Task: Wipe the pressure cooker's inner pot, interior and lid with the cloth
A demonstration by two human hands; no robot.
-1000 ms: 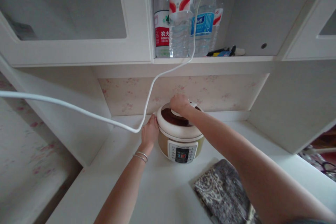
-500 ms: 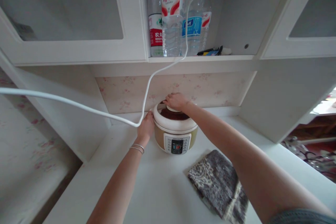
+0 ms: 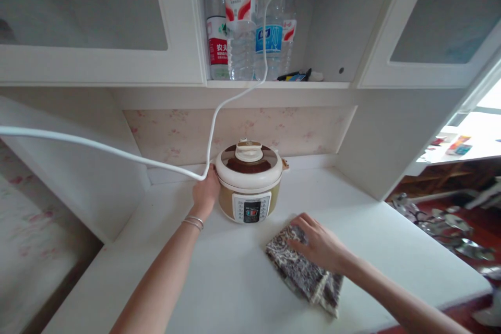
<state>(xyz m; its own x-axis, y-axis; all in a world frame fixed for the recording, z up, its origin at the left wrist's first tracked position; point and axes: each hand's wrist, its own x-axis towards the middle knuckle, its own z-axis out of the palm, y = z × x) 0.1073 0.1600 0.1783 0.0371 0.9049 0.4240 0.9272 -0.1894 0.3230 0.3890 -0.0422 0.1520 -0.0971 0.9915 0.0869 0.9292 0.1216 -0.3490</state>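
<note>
An electric pressure cooker (image 3: 250,182) with a white rim, a brown lid top and a front control panel stands upright on the counter. At its left side is my left hand (image 3: 207,192), fingers closed around the side handle and partly hidden behind the pot. The lid's white knob (image 3: 249,152) has no hand on it. My right hand (image 3: 319,245) lies over a folded grey-brown patterned cloth (image 3: 284,253), thumb and fingers apart, the fingertips touching its upper part. The cloth rests flat, in front and to the right of the cooker.
A white cable (image 3: 213,122) hangs across the view, near my left hand. Overhead, an open cupboard shelf (image 3: 329,84) holds several plastic bottles (image 3: 240,31). White side panels (image 3: 391,135) flank the counter (image 3: 230,282). Metal items (image 3: 438,224) lie beyond its right edge.
My right hand has left the cooker's lid and come down to the right onto the cloth. My left hand stays at the cooker's side. The view has shifted to the right.
</note>
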